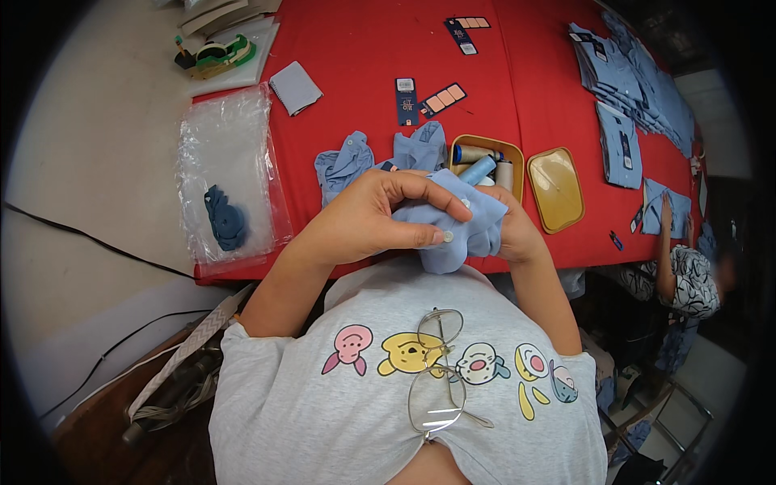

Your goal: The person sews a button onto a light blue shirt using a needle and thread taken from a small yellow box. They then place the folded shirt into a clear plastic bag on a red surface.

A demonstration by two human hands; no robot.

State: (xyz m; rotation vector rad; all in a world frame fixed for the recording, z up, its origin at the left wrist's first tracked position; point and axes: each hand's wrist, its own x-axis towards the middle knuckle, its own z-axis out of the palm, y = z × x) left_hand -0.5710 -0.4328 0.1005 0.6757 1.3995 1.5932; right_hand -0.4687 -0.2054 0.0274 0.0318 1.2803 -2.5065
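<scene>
Small light-blue shirt piece point(453, 222) bunched up close to the chest, just in front of the yellow tin of thread spools point(485, 166). Left hand point(380, 214) closed on the cloth, thumb pinning a little white button point(448, 237) flat to keep it from slipping. Right hand point(517, 234) tucked under the cloth, gripping from behind. Yellow lid point(556, 187) right beside the tin. More blue pieces point(343, 166) left of the tin.

Red-covered table point(364, 48) on pale floor point(89, 162) (black cable point(81, 237) crossing).
</scene>
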